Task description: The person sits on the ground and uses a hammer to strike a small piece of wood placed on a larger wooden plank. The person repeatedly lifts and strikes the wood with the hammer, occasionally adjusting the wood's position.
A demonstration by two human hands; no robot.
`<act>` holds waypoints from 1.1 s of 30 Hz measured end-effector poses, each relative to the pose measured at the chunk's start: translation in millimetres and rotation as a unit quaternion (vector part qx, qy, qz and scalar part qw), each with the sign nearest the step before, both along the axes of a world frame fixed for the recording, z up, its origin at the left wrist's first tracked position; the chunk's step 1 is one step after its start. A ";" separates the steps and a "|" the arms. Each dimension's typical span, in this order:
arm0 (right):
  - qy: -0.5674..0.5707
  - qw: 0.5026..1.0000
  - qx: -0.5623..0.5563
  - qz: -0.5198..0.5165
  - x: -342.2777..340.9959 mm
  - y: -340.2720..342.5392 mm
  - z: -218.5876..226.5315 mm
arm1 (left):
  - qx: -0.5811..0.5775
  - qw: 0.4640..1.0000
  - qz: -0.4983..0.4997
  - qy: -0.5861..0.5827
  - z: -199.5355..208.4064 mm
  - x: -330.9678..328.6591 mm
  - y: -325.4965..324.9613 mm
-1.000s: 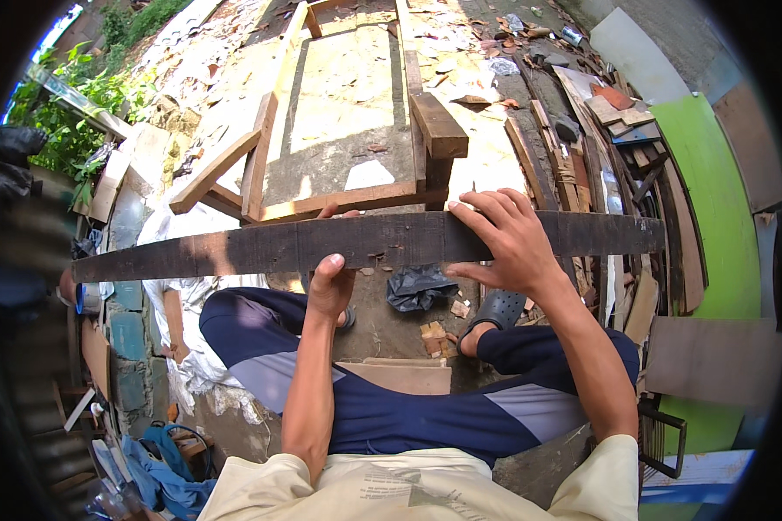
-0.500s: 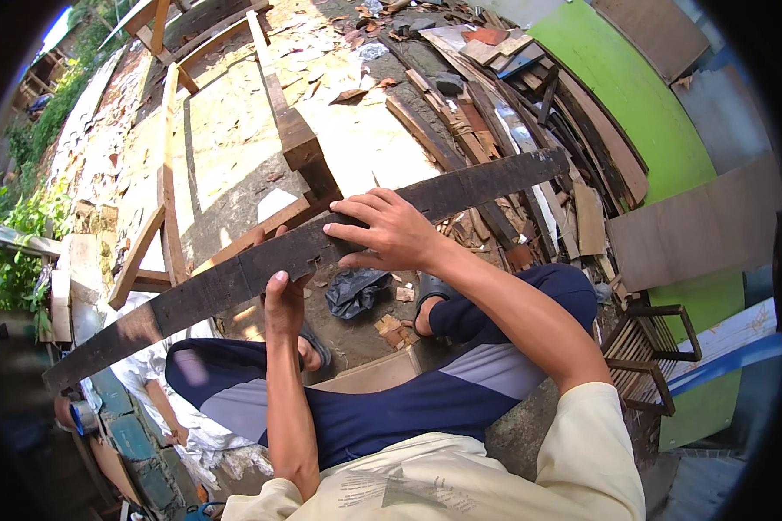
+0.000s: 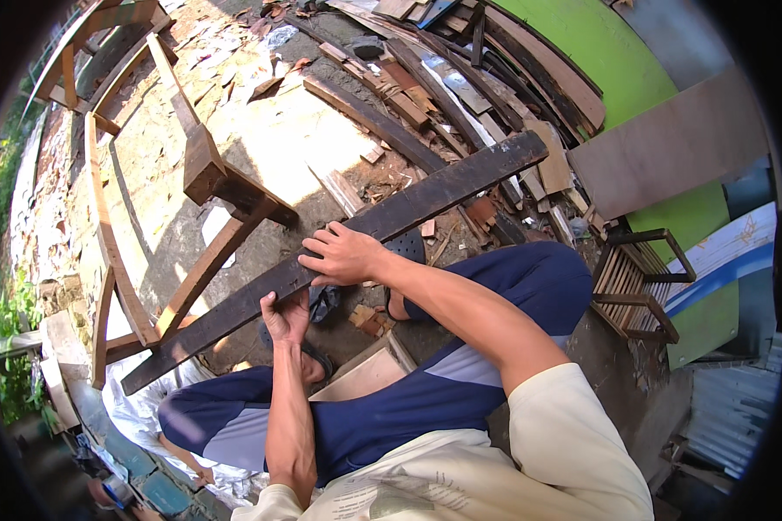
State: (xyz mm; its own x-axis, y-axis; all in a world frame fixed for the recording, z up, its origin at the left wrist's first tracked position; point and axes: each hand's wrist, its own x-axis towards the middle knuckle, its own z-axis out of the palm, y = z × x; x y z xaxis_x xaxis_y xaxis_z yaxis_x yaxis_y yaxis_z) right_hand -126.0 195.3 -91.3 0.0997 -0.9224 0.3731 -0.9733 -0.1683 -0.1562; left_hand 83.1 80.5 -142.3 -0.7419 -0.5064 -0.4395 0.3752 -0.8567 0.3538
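Observation:
A long, dark wooden plank (image 3: 426, 201) slants across in front of me, its far end up to the right and its near end low at the left. My left hand (image 3: 285, 318) holds it from below, the thumb up against the near edge and the fingers mostly hidden under the wood. Just right of that, my right hand (image 3: 347, 254) lies over the plank with its fingers bent across the top face. Both hands touch the wood around its middle. Beneath it, a black plastic bag (image 3: 324, 304) is partly covered by my left hand and the plank.
A wooden frame (image 3: 208, 269) stands on the ground at the left, close to the plank's left end. Scrap boards (image 3: 408, 108) are heaped at the far right, beside a green panel (image 3: 573, 61). A small slatted wooden rack (image 3: 639, 286) sits right of my knee.
The view has shifted, so the wooden frame appears further left. The plank has turned, showing a narrower face, and its left end has come inward. Both hands still hold it.

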 end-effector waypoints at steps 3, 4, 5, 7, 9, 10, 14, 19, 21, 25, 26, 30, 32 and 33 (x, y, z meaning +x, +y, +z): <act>0.006 1.000 0.002 0.005 6.3 -6.7 -17.7 | 0.041 0.999 0.028 -0.003 -18.8 3.7 3.1; 0.010 1.000 -0.008 0.006 9.0 -8.3 -23.1 | 0.052 0.998 0.036 -0.009 -24.7 5.7 4.6; 0.015 1.000 -0.017 0.008 10.9 -9.6 -27.8 | 0.064 0.997 0.044 -0.014 -30.1 7.3 6.9; -0.004 1.000 0.003 0.012 11.2 -11.6 -37.4 | 0.073 0.996 0.043 -0.037 -41.3 7.7 8.0; -0.016 0.999 0.042 -0.007 9.2 -8.1 -46.1 | 0.086 0.993 0.040 -0.068 -50.0 4.7 8.4; -0.020 0.998 0.055 -0.020 7.4 -3.7 -50.4 | 0.101 0.990 0.049 -0.085 -55.1 1.7 9.5; -0.011 0.996 -0.089 -0.022 -13.3 26.0 -49.0 | 0.144 0.979 0.065 -0.129 -77.9 -5.8 12.1; -0.049 0.988 0.044 -0.139 -90.4 128.4 -65.9 | 0.182 0.964 0.092 -0.172 -90.4 -18.2 11.8; 0.005 0.947 0.174 -0.269 -113.1 182.1 -74.4 | 0.191 0.956 0.113 -0.192 -90.7 -29.3 9.7; -0.021 0.600 0.578 -0.552 -135.6 239.5 -69.6 | 0.217 0.949 0.139 -0.182 -104.4 -34.0 -1.8; -0.132 0.525 0.619 -0.568 -144.1 249.4 -65.5 | 0.221 0.948 0.145 -0.179 -107.6 -34.4 -2.0; -0.358 0.375 0.621 -0.588 -155.1 266.1 -85.0 | 0.247 0.942 0.158 -0.161 -116.9 -41.3 -0.6; -0.265 0.468 0.619 -0.573 -149.9 255.6 -90.9 | 0.255 0.938 0.172 -0.158 -121.5 -43.6 -1.6; -0.216 0.513 0.613 -0.561 -147.4 249.7 -91.6 | 0.257 0.937 0.176 -0.158 -123.1 -43.4 -1.3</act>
State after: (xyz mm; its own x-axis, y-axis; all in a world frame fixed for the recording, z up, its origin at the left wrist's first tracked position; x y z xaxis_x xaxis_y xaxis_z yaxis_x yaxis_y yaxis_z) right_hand -273.4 445.0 -182.8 -0.5977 0.1236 -0.7921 -0.1796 0.9423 0.2826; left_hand 39.7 79.2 -265.4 -0.3610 -0.3559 -0.8620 0.6121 -0.7878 0.0689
